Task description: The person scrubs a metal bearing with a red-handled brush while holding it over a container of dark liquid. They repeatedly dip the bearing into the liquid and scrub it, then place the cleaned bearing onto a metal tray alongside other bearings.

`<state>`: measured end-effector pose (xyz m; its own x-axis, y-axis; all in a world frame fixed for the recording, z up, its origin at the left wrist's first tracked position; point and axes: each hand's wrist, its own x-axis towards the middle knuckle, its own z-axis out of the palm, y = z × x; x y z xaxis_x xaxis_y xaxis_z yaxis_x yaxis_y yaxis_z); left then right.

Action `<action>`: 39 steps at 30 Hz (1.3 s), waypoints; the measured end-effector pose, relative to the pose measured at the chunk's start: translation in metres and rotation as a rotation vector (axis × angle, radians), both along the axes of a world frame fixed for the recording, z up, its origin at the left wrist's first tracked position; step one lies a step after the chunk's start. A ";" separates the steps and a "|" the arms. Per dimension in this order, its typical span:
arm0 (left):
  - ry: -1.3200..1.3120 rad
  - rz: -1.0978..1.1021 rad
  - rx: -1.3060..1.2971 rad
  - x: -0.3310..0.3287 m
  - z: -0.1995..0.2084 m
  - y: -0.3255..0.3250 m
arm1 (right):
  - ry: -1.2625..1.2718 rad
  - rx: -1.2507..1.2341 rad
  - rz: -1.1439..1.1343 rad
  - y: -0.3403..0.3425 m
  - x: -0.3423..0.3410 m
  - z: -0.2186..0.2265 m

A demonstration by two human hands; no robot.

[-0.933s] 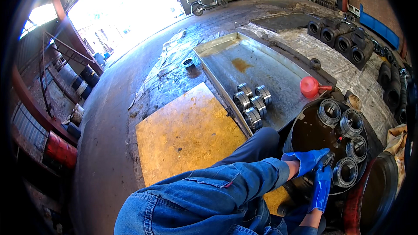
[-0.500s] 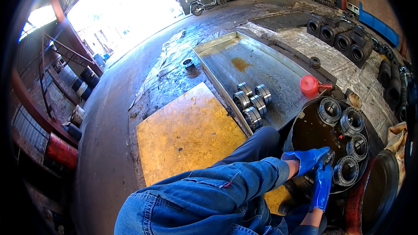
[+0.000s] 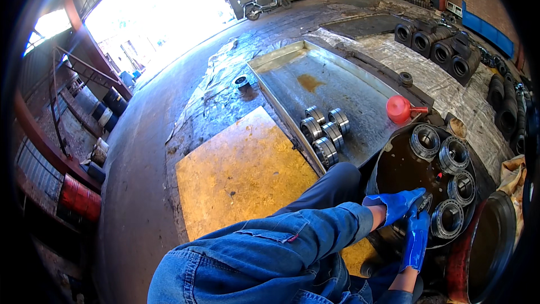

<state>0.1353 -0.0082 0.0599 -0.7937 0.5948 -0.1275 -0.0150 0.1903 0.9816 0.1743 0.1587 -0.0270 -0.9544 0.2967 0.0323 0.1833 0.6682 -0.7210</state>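
My left hand (image 3: 397,206), in a blue rubber glove, grips a metal bearing (image 3: 427,202) at the near edge of a round drum-like tub (image 3: 388,163) of dark oily liquid. Closed on the bearing's near side is my right hand (image 3: 416,241), gloved in the same blue. Both gloves hide most of the bearing. Several more bearings, such as the nearest one (image 3: 447,219), form a curve along the tub's right side, lying ring face up. A small red object (image 3: 439,175) shows among them.
A shallow metal tray (image 3: 360,81) beyond the tub holds several shiny bearings (image 3: 333,134). A red funnel-like vessel (image 3: 399,110) rests at its right corner. Left of the tray lies a yellow board (image 3: 242,174). A red-sided drum (image 3: 458,270) stands close by my right hand.
The view has shifted very slightly. Both hands keep their grip on the bearing at the same spot, with no clear movement.
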 end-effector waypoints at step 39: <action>0.021 -0.010 -0.013 0.002 0.004 -0.002 | 0.036 -0.031 0.020 0.000 0.001 0.005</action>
<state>0.1377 -0.0097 0.0640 -0.7900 0.6015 -0.1188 0.0074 0.2032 0.9791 0.1755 0.1592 -0.0224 -0.9585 0.2791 0.0579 0.1437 0.6486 -0.7475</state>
